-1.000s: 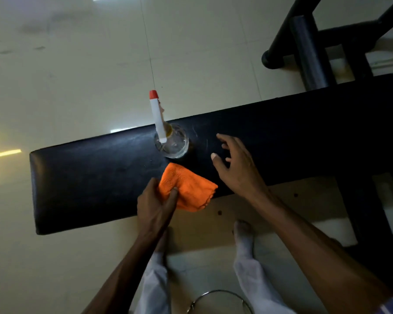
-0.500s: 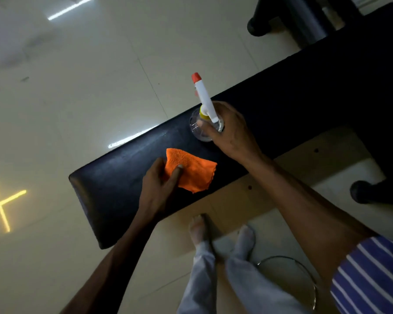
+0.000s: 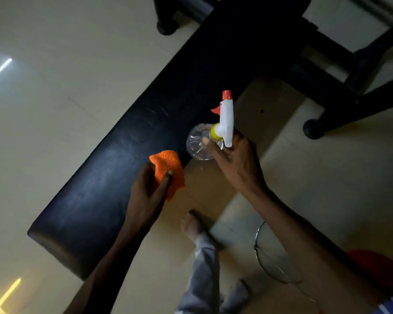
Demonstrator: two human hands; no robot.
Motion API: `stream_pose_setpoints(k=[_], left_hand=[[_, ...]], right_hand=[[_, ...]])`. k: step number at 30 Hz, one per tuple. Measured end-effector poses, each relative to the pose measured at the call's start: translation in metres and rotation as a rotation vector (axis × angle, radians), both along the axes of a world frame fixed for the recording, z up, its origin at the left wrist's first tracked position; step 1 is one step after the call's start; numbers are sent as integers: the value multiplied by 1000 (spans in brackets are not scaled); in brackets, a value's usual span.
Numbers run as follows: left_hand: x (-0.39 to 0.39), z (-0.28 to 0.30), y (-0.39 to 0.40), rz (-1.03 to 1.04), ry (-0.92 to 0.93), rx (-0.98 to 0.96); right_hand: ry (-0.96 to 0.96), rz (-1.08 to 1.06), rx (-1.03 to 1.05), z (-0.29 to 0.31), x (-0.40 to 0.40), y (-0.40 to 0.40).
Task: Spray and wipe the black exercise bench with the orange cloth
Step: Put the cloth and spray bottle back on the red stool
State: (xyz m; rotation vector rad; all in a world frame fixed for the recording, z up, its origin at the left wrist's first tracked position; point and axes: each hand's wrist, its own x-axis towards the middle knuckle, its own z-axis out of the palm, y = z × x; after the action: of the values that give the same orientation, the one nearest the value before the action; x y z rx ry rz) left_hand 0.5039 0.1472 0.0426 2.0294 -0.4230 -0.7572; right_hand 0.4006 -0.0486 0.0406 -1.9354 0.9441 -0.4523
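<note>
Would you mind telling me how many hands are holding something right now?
2: the left hand grips the orange cloth on the bench; the right hand holds the spray bottle.

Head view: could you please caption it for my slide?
Right hand lifts spray bottle; left hand holds cloth on bench.

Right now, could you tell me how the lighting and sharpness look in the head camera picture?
Head view: dim overall, with the black bench nearly swallowing detail except a soft sheen; ceiling-light glare streaks the glossy floor at upper left; the orange cloth in the left hand and the spray bottle in the right hand read clearly; the edges look softly smeared and bowed by the wide lens.
</note>
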Motion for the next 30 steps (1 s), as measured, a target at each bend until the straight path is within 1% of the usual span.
stream_pose_setpoints(k=[2,4,6,8,11,16,18,21,24,30], left_hand=[[-20,6,-12,-69,-4,-31],[-45,13,-20,-129,38,-73],[-73,19,-28,-203,69,-100],[-100,23,-35,-273,57,-91],[-147,29,-47,-359,41,-79],[-217,34,-67,-593,27,-91],[-250,36,-73,-634,105,-128],[-300,31,-84,-723,100,-149],[-349,26,-95,-777,252,-154],[-437,19,-112,-894,374,-140]], right_hand=[[4,-76,-38,8,-41,-4],[2,-146,-70,17,-84,-4],[-6,-238,-57,25,-129,-2],[-8,-327,-27,33,-170,3],[-4,-454,-42,45,-237,12],[31,-655,-55,57,-334,33],[54,-723,-46,61,-372,43],[97,-813,-7,68,-425,57],[150,-883,8,71,-474,65],[193,-971,10,66,-554,82]])
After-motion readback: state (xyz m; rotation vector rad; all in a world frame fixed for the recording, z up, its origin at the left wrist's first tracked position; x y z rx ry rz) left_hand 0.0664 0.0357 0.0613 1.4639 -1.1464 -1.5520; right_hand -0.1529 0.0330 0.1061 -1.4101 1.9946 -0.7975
